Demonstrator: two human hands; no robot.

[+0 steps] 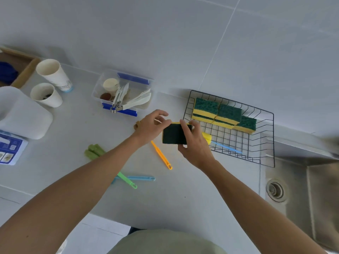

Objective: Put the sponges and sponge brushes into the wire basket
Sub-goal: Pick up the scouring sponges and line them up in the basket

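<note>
Holding scouring sponge [174,134] mid-frame, both hands, left hand [150,128], right hand [194,143]; loose pinch risks drop short of wire basket [264,143].

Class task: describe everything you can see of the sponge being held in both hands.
The held sponge is a rectangular block, its dark green scouring face toward the camera, a thin yellow foam edge showing along its top. It is lifted off the counter, just left of the wire basket. The left hand pinches its upper left corner; the right hand grips its right side, fingers over the front.
</note>
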